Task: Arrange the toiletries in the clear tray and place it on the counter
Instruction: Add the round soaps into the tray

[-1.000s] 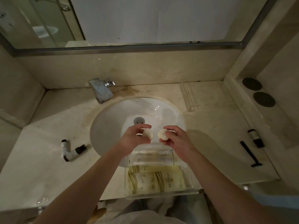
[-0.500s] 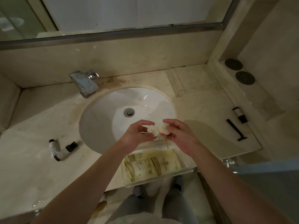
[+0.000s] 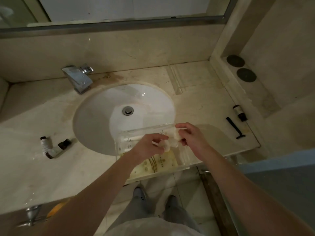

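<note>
Both hands pinch small white wrapped items over the clear tray [image 3: 153, 133] – left hand [image 3: 150, 147] on one [image 3: 166, 145], right hand [image 3: 190, 138] on the other [image 3: 176, 136]. Tray straddles sink [image 3: 102, 116] front edge. Probably light, rigid, slick acrylic – grip both end walls. Items blurred; hands hide tray middle

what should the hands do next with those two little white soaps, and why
Probably lower both and let go inside the clear tray. The left hand and right hand each pinch a small white soap, side by side just above the tray's open far end, beyond the yellow packets, so only the release seems left.
</note>
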A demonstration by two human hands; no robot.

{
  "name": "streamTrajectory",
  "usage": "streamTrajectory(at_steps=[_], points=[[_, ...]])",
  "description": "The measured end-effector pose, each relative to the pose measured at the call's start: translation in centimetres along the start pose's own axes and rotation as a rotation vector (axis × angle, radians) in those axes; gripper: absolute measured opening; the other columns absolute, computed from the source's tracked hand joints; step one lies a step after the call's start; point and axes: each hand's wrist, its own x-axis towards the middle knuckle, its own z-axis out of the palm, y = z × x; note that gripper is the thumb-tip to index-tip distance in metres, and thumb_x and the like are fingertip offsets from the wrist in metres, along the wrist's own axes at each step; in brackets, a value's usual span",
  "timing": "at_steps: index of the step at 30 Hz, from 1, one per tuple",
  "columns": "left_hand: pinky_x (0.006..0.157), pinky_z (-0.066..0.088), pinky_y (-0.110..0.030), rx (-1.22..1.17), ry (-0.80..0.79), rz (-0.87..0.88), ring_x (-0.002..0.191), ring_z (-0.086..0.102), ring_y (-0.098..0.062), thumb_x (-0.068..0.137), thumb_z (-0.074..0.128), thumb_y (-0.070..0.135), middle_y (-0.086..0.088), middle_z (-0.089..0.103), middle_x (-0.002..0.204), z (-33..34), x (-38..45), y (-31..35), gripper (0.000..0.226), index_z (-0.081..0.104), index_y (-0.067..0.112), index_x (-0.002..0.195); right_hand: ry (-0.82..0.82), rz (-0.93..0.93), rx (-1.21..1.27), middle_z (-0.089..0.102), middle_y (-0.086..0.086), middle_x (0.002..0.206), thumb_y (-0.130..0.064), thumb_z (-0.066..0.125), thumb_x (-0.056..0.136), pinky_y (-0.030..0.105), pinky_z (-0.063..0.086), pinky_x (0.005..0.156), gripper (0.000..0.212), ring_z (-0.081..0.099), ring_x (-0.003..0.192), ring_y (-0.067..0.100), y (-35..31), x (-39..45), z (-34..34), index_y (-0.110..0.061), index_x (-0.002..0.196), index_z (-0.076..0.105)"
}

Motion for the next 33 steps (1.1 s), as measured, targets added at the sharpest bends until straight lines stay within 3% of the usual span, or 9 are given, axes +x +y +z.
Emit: streamTrajectory(at_steps=[6, 9, 10, 12, 14, 19, 24, 29, 33], points=[[0.080, 0.058, -0.029, 0.282, -0.025, -0.049, 0.089, 0.062, -0.016, 0.078, 0.064, -0.004, -0.001, 0.064, 0.108, 4.8, 0.1, -1.0, 0.045, 0.068, 0.020, 0.116, -0.014, 0.025, 0.005, 0.062, 0.011, 0.090, -0.003, 0.046, 0.091, 0.025, 0.042, 0.048, 0.023, 0.057, 0.056, 0.015, 0.4, -0.5, -1.5, -0.013, 0.101, 0.064], [0.065, 0.056, -0.016, 0.343, 0.021, -0.070, 0.099, 0.060, -0.016, 0.077, 0.063, -0.006, -0.005, 0.063, 0.121, 6.6, 0.3, -1.6, 0.046, 0.067, 0.017, 0.117, -0.029, 0.035, 0.034, 0.061, 0.009, 0.088, -0.003, 0.046, 0.091, 0.026, 0.040, 0.049, 0.022, 0.054, 0.057, 0.015, 0.7, -0.8, -2.1, -0.011, 0.101, 0.063], [0.067, 0.056, -0.016, 0.374, 0.045, -0.072, 0.103, 0.060, -0.017, 0.077, 0.063, -0.005, -0.005, 0.062, 0.122, 7.2, 0.3, -1.7, 0.046, 0.067, 0.017, 0.118, -0.037, 0.041, 0.042, 0.060, 0.008, 0.088, -0.004, 0.047, 0.091, 0.026, 0.040, 0.049, 0.020, 0.054, 0.058, 0.015, 0.8, -0.8, -2.3, -0.010, 0.102, 0.063], [0.083, 0.057, -0.029, 0.412, 0.111, -0.059, 0.105, 0.062, -0.020, 0.079, 0.064, 0.000, -0.006, 0.065, 0.119, 8.1, 0.2, -2.0, 0.040, 0.066, 0.016, 0.116, -0.061, 0.052, 0.039, 0.060, 0.005, 0.088, -0.008, 0.051, 0.091, 0.026, 0.040, 0.051, 0.018, 0.053, 0.061, 0.015, 1.2, -1.0, -2.8, -0.011, 0.105, 0.062], [0.089, 0.055, -0.036, 0.465, 0.178, -0.032, 0.101, 0.064, -0.022, 0.082, 0.063, 0.005, -0.007, 0.068, 0.113, 8.7, 0.0, -1.9, 0.034, 0.065, 0.014, 0.114, -0.098, 0.052, 0.017, 0.059, 0.003, 0.088, -0.011, 0.060, 0.086, 0.026, 0.041, 0.054, 0.021, 0.052, 0.063, 0.014, 1.7, -1.2, -3.2, -0.014, 0.107, 0.061], [0.084, 0.046, -0.027, 0.660, 0.288, 0.047, 0.101, 0.062, -0.023, 0.085, 0.059, 0.009, -0.006, 0.066, 0.112, 9.9, -0.2, -2.2, 0.029, 0.066, 0.014, 0.114, -0.151, 0.046, -0.128, 0.058, 0.002, 0.104, -0.011, 0.072, 0.074, 0.026, 0.042, 0.060, 0.041, 0.053, 0.076, 0.012, 2.8, -1.8, -3.6, -0.023, 0.110, 0.056], [0.086, 0.047, -0.030, 0.794, 0.298, 0.053, 0.097, 0.058, -0.027, 0.089, 0.054, 0.012, -0.006, 0.051, 0.108, 10.0, -0.7, -2.2, 0.028, 0.070, 0.019, 0.110, -0.180, -0.043, -0.280, 0.063, -0.001, 0.105, -0.013, 0.073, 0.072, 0.022, 0.046, 0.068, 0.039, 0.060, 0.089, 0.014, 3.5, -2.5, -3.6, -0.022, 0.107, 0.059], [0.099, 0.043, -0.036, 0.839, 0.305, 0.086, 0.114, 0.047, -0.024, 0.091, 0.050, 0.006, -0.005, 0.048, 0.117, 9.8, -1.9, -3.3, 0.043, 0.059, 0.025, 0.128, -0.150, -0.187, -0.507, 0.056, 0.000, 0.103, -0.010, 0.073, 0.072, 0.020, 0.042, 0.066, 0.038, 0.057, 0.091, 0.017, 4.0, -2.6, -3.1, -0.019, 0.107, 0.063], [0.094, 0.047, -0.033, 0.829, 0.413, 0.080, 0.117, 0.045, -0.022, 0.092, 0.046, 0.008, -0.005, 0.046, 0.121, 9.3, -3.3, -4.2, 0.042, 0.054, 0.020, 0.131, -0.163, -0.248, -0.606, 0.047, 0.003, 0.113, -0.008, 0.071, 0.074, 0.020, 0.043, 0.073, 0.044, 0.054, 0.097, 0.019, 4.3, -2.4, -2.4, -0.019, 0.116, 0.062]])
